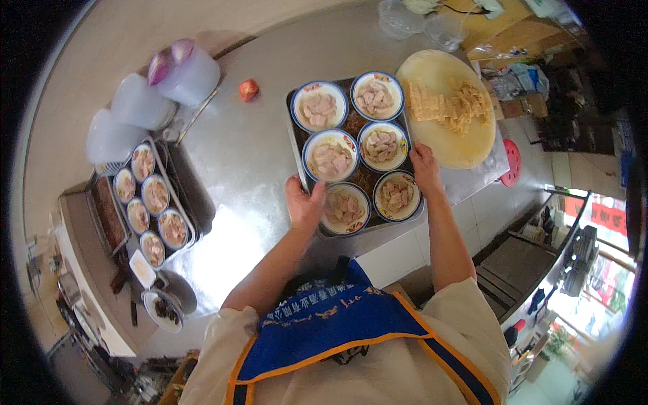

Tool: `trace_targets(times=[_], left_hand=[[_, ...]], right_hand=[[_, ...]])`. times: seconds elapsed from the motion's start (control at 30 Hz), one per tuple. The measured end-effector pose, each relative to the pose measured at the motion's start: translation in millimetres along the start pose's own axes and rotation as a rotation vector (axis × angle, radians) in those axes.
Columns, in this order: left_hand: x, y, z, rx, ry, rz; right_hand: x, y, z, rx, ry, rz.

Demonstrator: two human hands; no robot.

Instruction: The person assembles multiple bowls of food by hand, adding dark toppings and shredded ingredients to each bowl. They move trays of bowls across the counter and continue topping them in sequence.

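Observation:
A dark rectangular tray point(355, 123) is between my two hands, near the front edge of the steel table. On it stand several white bowls with blue rims, such as this bowl point(331, 156), each holding pale meat slices. My left hand point(304, 202) grips the tray's left side, its thumb beside a near bowl. At the right side my right hand point(425, 169) has its fingers on the tray's rim. The fingers of both hands are partly hidden by the tray and bowls. Whether the tray rests on the table or is lifted, I cannot tell.
Right of the tray, sliced yellowish food point(449, 106) lies on a round cutting board point(442, 152). A second tray point(196, 233) with several filled bowls stands at the left, near a dish of dark food point(164, 310). Plastic tubs point(189, 74) and a small red item point(248, 90) are farther back.

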State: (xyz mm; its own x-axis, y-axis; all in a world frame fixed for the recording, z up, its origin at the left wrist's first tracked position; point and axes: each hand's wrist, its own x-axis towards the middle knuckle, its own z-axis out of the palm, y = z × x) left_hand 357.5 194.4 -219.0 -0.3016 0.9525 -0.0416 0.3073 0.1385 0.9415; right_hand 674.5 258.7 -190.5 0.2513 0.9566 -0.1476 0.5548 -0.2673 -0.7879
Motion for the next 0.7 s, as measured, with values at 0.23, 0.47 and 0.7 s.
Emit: trace_targets(times=[0.23, 0.47, 0.7], left_hand=[[19, 3, -150, 0.203, 0.144, -0.053], [19, -59, -225, 0.255, 0.132, -0.136], [-3, -96, -205, 0.147, 0.129, -0.264]], right_hand=[[-27, -86, 88, 0.189, -0.349, -0.096], [-59, -107, 180, 0.012, -0.440, -0.174], [-83, -106, 172, -0.168, -0.321, -0.280]])
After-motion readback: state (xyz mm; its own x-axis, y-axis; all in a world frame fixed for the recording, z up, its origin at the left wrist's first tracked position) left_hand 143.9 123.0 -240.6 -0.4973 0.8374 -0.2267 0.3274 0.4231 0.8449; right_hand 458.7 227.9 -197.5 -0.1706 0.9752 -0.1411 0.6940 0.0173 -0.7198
